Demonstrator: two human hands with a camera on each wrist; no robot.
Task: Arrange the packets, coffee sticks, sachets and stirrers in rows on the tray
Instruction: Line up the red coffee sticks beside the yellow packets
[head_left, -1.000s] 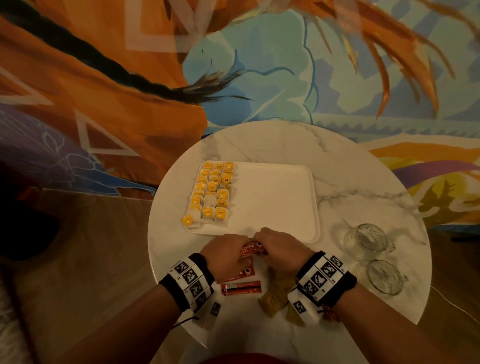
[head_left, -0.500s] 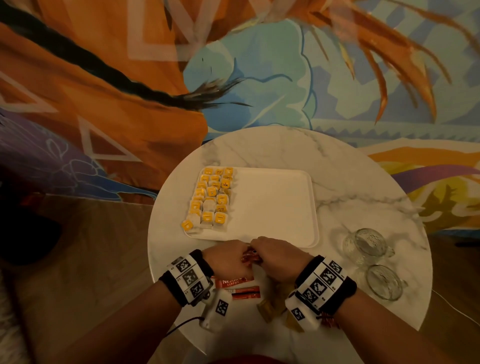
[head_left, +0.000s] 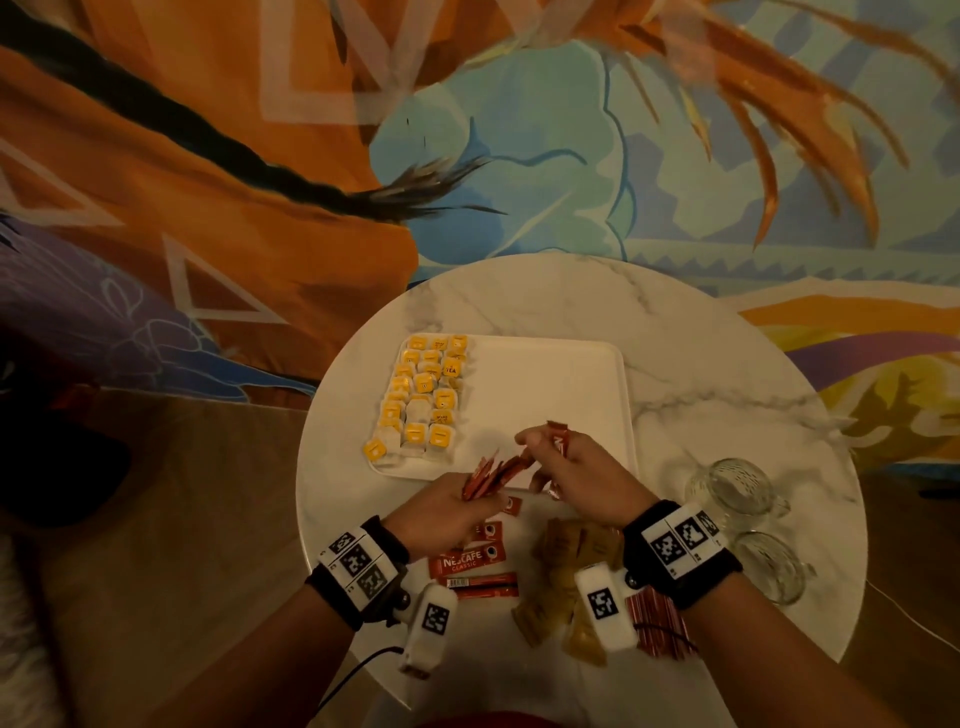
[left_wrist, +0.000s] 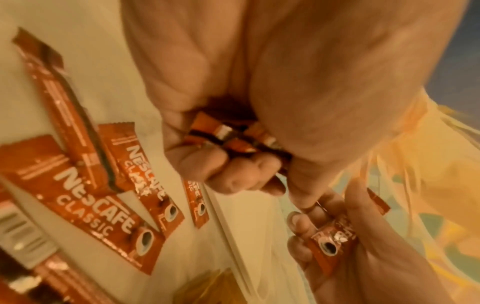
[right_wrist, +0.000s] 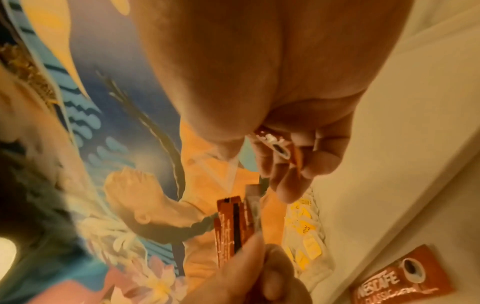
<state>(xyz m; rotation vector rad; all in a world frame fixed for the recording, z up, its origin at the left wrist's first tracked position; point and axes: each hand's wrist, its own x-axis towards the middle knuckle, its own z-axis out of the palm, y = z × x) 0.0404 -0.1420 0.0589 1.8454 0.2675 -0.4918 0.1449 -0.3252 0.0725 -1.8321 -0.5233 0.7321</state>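
Observation:
A white tray (head_left: 561, 384) lies on the round marble table, its left part filled with rows of yellow tea packets (head_left: 426, 395). My left hand (head_left: 447, 512) grips a fanned bundle of red coffee sticks (head_left: 493, 475) over the tray's near edge; the left wrist view shows their ends in my curled fingers (left_wrist: 233, 179). My right hand (head_left: 576, 467) pinches one red coffee stick (head_left: 560, 439) over the tray, seen close in the right wrist view (right_wrist: 281, 151). More red Nescafe sachets (head_left: 470, 561), brown sachets (head_left: 566, 577) and red stirrers (head_left: 657, 623) lie near me.
Two clear glass mugs (head_left: 727, 488) (head_left: 769, 566) stand at the table's right side. The right half of the tray is bare. A painted wall rises behind the table (head_left: 701, 364).
Both hands rose from the table's near edge and moved apart. The left now holds a fanned bundle of sticks; the right has drawn one stick out over the tray.

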